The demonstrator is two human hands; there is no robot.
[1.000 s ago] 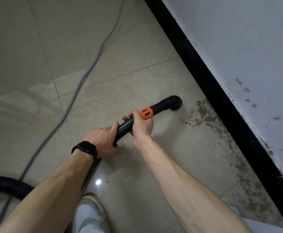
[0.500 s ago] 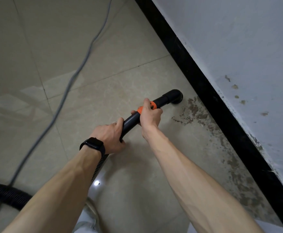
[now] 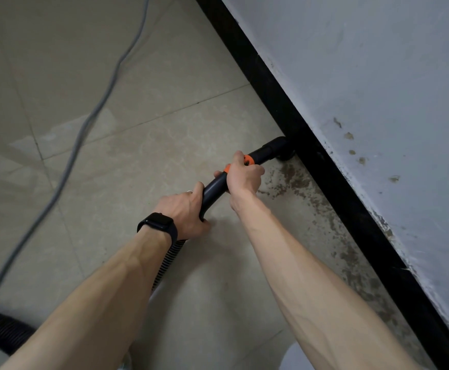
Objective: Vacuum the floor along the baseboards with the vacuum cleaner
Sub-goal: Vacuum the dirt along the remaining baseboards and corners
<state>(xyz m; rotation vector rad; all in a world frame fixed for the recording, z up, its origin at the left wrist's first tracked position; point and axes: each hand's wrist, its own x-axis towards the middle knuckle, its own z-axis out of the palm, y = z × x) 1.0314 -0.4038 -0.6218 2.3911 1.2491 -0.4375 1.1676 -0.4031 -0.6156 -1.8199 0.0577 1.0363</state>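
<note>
Where the pale tiled floor meets the grey-white wall, a black baseboard runs diagonally from top centre to the lower right corner, cut off at both ends by the frame. Brown stains speckle the tiles along its foot.

Both bare forearms reach in from the bottom edge and hide much of the vacuum cleaner's ribbed hose. It shows just beneath the left wrist and again as a dark curve at the lower left edge; the machine itself is out of view. A grey cord trails across the tiles on the left, running off the top and the left edge.

The black wand lies with its long axis from lower left to upper right, pointing at the baseboard. The left hand wraps the near end, thumb over the top and fingers hidden underneath. The right hand is curled round the tube further along, covering part of an orange collar.

The nozzle sits on the floor at the baseboard's foot. With black against black, actual contact cannot be made out.

A black watch sits on the left wrist, and a ring barely shows on a left finger.
</note>
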